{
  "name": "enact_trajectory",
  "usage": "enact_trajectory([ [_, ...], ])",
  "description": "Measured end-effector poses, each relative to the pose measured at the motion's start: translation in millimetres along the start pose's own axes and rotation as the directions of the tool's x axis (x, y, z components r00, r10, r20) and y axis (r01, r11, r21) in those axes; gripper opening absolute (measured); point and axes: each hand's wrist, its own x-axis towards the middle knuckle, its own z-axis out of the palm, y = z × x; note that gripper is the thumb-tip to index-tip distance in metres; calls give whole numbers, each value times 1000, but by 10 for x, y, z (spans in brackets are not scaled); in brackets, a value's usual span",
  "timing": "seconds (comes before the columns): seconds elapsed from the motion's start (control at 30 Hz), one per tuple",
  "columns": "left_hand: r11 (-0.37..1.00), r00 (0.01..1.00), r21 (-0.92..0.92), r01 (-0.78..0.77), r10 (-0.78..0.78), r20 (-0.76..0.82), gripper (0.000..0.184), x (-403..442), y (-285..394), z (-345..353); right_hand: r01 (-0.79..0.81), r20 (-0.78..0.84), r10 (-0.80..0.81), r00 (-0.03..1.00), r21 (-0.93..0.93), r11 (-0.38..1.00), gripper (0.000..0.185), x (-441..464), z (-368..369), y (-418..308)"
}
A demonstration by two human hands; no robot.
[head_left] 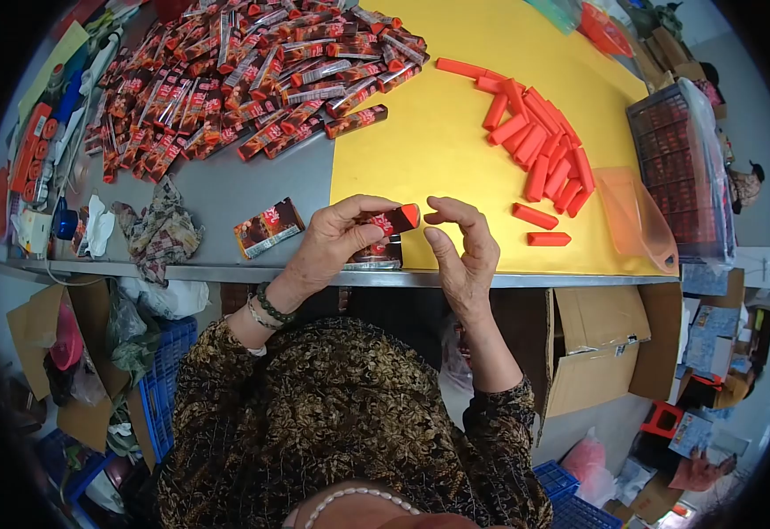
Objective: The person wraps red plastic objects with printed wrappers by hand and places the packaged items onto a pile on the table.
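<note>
My left hand (336, 234) pinches a small dark printed sleeve (387, 220) between thumb and fingers, just above the table's front edge. A bright red block end shows in the sleeve's right opening. Close by on the right, my right hand (466, 260) is open, thumb and forefinger apart, with nothing visible between them. Under the left hand lie more printed sleeves (379, 253), partly hidden by it. Flat printed sleeves (268, 228) rest on the grey surface to the left. Several loose red blocks (536, 141), long and angular, are scattered on the yellow sheet to the right.
A large heap of printed packets (244, 79) covers the back left of the table. A crumpled cloth (157, 231) lies at left. On the right are an orange plastic scoop (636, 216) and a crate (684, 167). Cardboard boxes (601, 348) stand below the metal edge.
</note>
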Motion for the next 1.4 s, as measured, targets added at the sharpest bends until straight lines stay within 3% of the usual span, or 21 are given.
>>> enact_trajectory([
  [0.23,999,1000,47,22,-22,-8,31,21,4,-83,25,34,-22,999,-95,995,17,-65,-21,177],
  [0.3,995,999,103,-4,8,-35,32,28,49,-87,-63,19,64,998,-44,997,14,-110,-31,261],
  [0.4,940,995,336,-52,77,-63,32,20,143,-89,-205,11,205,979,68,976,12,-181,-28,374],
  [0.5,983,996,185,0,17,-87,31,48,180,-94,-257,16,257,966,116,959,11,-218,-17,420],
  [0.7,972,990,187,-143,139,34,27,18,181,-111,-233,19,232,973,103,967,10,-226,-3,411],
  [1.0,998,990,-24,-57,60,128,20,21,158,-74,-262,5,264,965,127,957,9,-247,6,399],
  [1.3,989,990,131,-65,47,136,22,-3,221,-30,-225,-9,225,974,47,973,9,-263,24,437],
  [1.4,937,983,303,-172,145,111,22,19,244,-28,-218,-9,218,976,6,976,9,-255,29,416],
])
